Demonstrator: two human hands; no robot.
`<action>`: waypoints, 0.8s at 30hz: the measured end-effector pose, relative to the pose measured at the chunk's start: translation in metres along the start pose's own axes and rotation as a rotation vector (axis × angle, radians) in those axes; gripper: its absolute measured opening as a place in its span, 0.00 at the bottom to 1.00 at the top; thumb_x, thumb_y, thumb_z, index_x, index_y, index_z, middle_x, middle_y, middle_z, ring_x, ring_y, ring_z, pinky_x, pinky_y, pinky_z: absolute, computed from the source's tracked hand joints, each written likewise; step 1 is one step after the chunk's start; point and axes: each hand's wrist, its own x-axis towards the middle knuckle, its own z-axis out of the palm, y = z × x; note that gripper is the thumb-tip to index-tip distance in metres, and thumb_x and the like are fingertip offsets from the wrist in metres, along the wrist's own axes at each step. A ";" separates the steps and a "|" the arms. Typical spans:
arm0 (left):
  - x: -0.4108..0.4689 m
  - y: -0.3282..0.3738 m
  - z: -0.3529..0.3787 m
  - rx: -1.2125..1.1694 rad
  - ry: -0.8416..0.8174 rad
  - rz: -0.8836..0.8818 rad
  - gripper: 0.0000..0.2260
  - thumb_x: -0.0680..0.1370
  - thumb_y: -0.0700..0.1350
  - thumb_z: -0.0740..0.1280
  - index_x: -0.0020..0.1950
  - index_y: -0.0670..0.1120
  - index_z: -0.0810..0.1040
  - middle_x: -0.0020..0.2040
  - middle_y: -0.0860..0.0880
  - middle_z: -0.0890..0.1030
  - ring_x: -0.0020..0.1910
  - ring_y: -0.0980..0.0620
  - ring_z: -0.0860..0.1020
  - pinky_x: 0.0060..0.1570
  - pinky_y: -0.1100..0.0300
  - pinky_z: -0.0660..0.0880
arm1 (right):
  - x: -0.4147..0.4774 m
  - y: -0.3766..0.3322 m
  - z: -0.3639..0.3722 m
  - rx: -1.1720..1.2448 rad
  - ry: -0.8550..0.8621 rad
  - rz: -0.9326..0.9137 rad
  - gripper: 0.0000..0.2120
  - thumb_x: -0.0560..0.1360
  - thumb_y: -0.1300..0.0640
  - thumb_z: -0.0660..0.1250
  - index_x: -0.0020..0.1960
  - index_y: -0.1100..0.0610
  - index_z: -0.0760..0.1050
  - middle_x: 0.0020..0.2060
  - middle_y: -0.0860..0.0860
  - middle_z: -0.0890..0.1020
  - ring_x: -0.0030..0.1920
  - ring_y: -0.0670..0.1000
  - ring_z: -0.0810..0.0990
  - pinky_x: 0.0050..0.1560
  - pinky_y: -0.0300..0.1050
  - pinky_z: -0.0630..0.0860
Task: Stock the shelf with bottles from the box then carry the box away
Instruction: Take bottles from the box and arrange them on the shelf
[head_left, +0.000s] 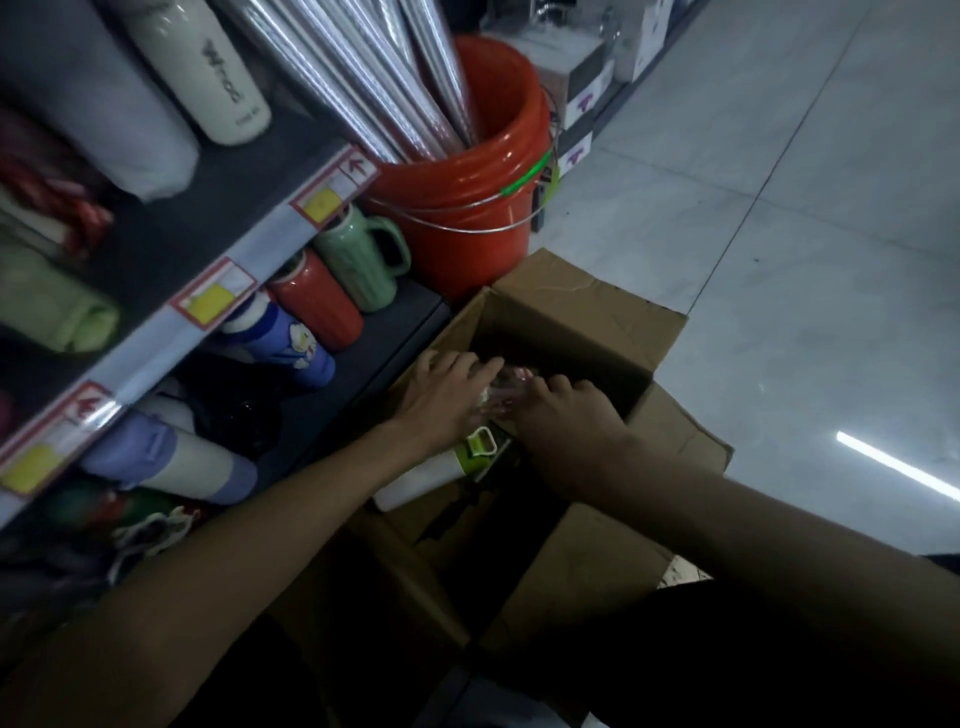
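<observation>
An open cardboard box (582, 317) stands on the floor beside the dark shelf (363, 353). Both my hands are inside it. My left hand (441, 389) and my right hand (566, 415) are wrapped around a plastic-wrapped bottle (506, 387), mostly hidden between them. Just below my hands, a white bottle with a green lid and loop handle (441, 470) lies in the box. On the lower shelf stand a green bottle (363, 260), a red bottle (319, 304) and a blue patterned bottle (280, 345). More bottles lie on the shelf levels at left.
An orange bucket (467, 197) holding shiny foil rolls (363, 67) stands just behind the box. Small boxes (584, 104) line the base of the far display. Grey tiled floor (779, 260) stretches to the right. Price-tag strips edge the shelves.
</observation>
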 end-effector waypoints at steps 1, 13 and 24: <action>-0.010 -0.004 -0.013 -0.004 0.000 0.005 0.32 0.76 0.62 0.65 0.78 0.53 0.64 0.67 0.48 0.75 0.67 0.46 0.73 0.65 0.46 0.64 | 0.003 -0.002 -0.004 -0.003 0.023 0.017 0.28 0.82 0.51 0.63 0.79 0.56 0.60 0.74 0.58 0.66 0.70 0.60 0.70 0.65 0.53 0.70; -0.124 -0.056 -0.120 0.071 0.018 0.119 0.54 0.71 0.55 0.75 0.83 0.49 0.39 0.63 0.50 0.78 0.60 0.49 0.76 0.59 0.49 0.71 | 0.012 -0.066 -0.034 0.362 0.020 0.030 0.45 0.67 0.36 0.77 0.74 0.56 0.63 0.66 0.57 0.72 0.66 0.59 0.73 0.64 0.52 0.75; -0.134 -0.071 -0.119 -0.155 0.332 0.011 0.48 0.69 0.56 0.76 0.83 0.52 0.53 0.79 0.48 0.65 0.80 0.48 0.58 0.78 0.39 0.56 | 0.017 -0.075 -0.034 0.563 0.219 0.066 0.34 0.69 0.43 0.77 0.68 0.54 0.67 0.60 0.52 0.75 0.58 0.53 0.77 0.55 0.51 0.78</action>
